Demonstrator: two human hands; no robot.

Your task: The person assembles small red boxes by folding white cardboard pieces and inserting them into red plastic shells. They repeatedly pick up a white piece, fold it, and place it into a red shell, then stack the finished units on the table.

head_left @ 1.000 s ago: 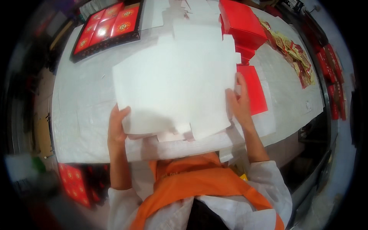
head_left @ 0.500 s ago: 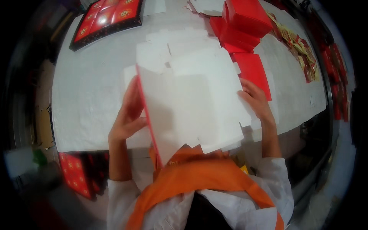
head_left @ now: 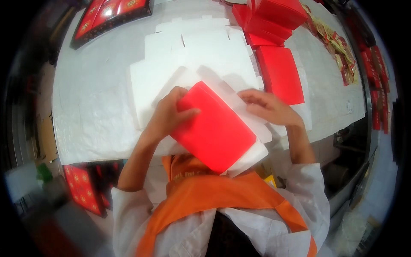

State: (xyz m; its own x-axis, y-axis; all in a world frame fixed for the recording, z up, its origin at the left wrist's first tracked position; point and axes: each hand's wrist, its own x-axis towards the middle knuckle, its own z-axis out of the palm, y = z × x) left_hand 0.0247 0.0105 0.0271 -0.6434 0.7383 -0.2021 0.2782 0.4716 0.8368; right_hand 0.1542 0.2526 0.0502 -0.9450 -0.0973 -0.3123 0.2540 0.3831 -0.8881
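Note:
My left hand [head_left: 165, 113] grips a red folding carton blank [head_left: 216, 128] by its upper left edge, thumb on the red face and fingers behind. The blank is tilted, red side up, with white flaps showing along its right and lower edges. To its right, my right hand [head_left: 272, 107] has its fingers stretched toward the white flap side; whether they touch it is hard to tell. Beneath and behind lie flat white carton blanks [head_left: 197, 51], with slots and tabs along their edges.
Folded red boxes [head_left: 278, 19] are piled at the back right, with a flat red piece [head_left: 280, 75] before them. Crinkled gold-and-red packets [head_left: 334, 40] lie along the right edge. A red-and-black patterned box [head_left: 111, 17] sits at the back left of the white-covered table [head_left: 92, 115].
The blank, earlier opened out with its white inside facing up, is now folded and turned red side up. My right hand has moved left and come off its far edge.

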